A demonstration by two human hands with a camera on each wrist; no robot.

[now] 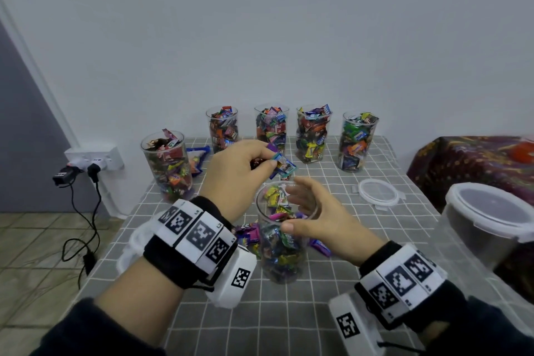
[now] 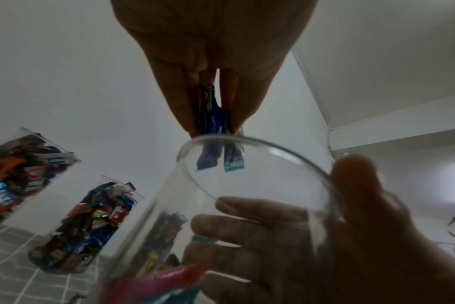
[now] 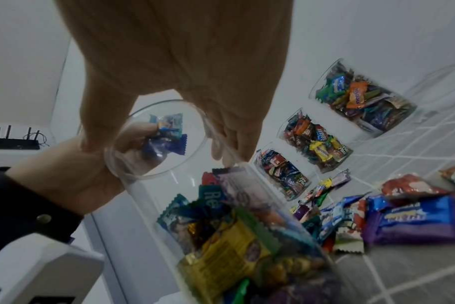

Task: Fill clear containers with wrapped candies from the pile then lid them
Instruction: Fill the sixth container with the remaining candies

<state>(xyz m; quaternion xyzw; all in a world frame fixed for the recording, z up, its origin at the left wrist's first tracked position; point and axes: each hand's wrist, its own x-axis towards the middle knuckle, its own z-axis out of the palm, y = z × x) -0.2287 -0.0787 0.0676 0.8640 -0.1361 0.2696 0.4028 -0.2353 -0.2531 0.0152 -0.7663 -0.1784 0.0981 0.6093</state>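
Note:
A tall clear container (image 1: 281, 251), partly filled with wrapped candies, stands at the middle of the checked table. My right hand (image 1: 299, 208) grips it near the rim, thumb in front and fingers behind the glass (image 3: 231, 144). My left hand (image 1: 267, 159) hovers just above the open mouth and pinches a few wrapped candies (image 1: 284, 166), blue and teal ones (image 2: 216, 131) hanging over the rim (image 2: 247, 144). The loose candy pile (image 3: 392, 222) lies around the container's base (image 1: 245, 235).
Several filled, unlidded containers (image 1: 273, 127) stand along the back and left (image 1: 167, 165). A round clear lid (image 1: 377, 192) lies to the right. A large lidded tub (image 1: 488, 220) sits at the right edge. Wall socket with cables (image 1: 92, 162) is at the left.

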